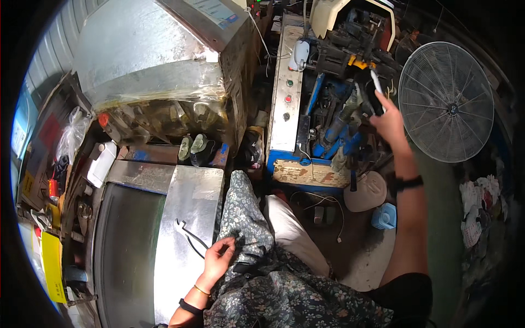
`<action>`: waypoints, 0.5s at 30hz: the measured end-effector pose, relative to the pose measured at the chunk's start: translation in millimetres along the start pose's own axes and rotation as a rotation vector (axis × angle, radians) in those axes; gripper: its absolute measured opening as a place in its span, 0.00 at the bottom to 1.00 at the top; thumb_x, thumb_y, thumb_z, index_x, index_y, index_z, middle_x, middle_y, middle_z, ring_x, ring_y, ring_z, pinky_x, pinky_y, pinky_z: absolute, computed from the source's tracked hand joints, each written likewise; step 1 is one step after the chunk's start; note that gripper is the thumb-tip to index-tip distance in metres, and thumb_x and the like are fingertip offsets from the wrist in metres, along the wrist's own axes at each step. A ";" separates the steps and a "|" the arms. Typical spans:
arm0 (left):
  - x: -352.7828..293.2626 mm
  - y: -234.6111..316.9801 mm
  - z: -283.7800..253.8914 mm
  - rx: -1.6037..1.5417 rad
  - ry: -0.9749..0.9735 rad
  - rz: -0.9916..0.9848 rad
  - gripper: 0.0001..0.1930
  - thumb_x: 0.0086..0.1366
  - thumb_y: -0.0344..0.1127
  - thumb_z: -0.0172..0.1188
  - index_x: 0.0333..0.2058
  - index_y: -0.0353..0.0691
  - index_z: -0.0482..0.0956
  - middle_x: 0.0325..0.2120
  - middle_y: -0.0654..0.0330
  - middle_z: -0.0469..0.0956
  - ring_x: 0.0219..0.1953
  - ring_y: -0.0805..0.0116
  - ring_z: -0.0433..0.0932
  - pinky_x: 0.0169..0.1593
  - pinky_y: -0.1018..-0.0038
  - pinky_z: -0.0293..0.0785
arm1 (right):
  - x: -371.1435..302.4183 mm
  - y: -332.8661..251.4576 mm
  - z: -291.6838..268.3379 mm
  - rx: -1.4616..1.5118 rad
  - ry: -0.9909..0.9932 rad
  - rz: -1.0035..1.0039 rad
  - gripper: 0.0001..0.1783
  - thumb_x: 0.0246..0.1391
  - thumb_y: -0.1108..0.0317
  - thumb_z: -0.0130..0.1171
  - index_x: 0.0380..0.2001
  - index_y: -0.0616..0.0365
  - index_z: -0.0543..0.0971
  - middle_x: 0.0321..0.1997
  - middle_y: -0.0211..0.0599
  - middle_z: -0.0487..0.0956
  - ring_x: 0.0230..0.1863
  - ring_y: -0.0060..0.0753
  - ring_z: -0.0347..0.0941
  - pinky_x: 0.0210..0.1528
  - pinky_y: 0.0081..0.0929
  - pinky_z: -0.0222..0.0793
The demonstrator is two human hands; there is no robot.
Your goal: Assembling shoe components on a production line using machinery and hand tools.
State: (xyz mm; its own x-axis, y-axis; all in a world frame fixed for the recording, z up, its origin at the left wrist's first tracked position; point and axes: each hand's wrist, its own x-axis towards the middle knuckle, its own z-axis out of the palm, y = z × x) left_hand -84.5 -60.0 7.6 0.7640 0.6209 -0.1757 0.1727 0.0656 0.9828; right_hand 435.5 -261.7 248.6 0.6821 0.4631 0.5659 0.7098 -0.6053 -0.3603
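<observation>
My right hand point(389, 124) reaches out to the far right, its fingers closed on a dark piece with a white edge point(377, 82) beside the machine. The piece's exact kind is hard to make out. My left hand point(220, 258) is over my lap against the dark floral apron point(246, 213), with thumb and fingers curled together. Whatever lies in that pinch, if anything, is hidden. Close by on the left, a pair of pliers point(182, 227) with dark handles rests on a shiny metal plate point(191, 191).
A dark conveyor belt point(128, 246) runs beside the plate. Two shoe-like pieces point(197, 146) stand near the metal housing point(147, 49). Ahead is a blue machine with a button panel point(285, 98). A large fan point(445, 104), a stool point(365, 192) and a blue container point(384, 216) are at right.
</observation>
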 end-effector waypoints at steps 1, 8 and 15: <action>-0.5 -7.2 -0.6 0.019 0.016 0.007 0.14 0.65 0.26 0.59 0.49 0.31 0.76 0.41 0.61 0.80 0.43 0.77 0.76 0.51 0.79 0.71 | 19.7 3.4 -3.1 -0.219 -0.041 0.094 0.43 0.36 0.67 0.66 0.62 0.35 0.70 0.45 0.47 0.77 0.47 0.52 0.75 0.49 0.43 0.71; 7.9 -1.4 20.6 0.106 0.066 -0.025 0.12 0.66 0.30 0.59 0.47 0.32 0.78 0.39 0.61 0.82 0.42 0.76 0.77 0.48 0.78 0.73 | 76.0 32.0 20.1 -0.389 -0.177 0.084 0.41 0.37 0.64 0.63 0.61 0.27 0.70 0.52 0.46 0.74 0.53 0.52 0.73 0.54 0.46 0.68; 12.2 -12.6 31.2 0.327 0.045 0.062 0.13 0.63 0.33 0.60 0.46 0.37 0.80 0.39 0.52 0.82 0.42 0.63 0.82 0.47 0.74 0.75 | 79.0 27.9 49.5 -0.472 -0.390 0.143 0.41 0.41 0.52 0.63 0.64 0.23 0.65 0.61 0.51 0.67 0.59 0.65 0.64 0.60 0.53 0.61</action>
State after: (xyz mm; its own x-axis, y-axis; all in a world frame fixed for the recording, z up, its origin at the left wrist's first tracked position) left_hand -58.0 -77.6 -8.7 0.7522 0.6503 -0.1063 0.3225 -0.2227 0.9200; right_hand 517.9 -210.0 246.5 0.8416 0.5048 0.1918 0.5136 -0.8580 0.0047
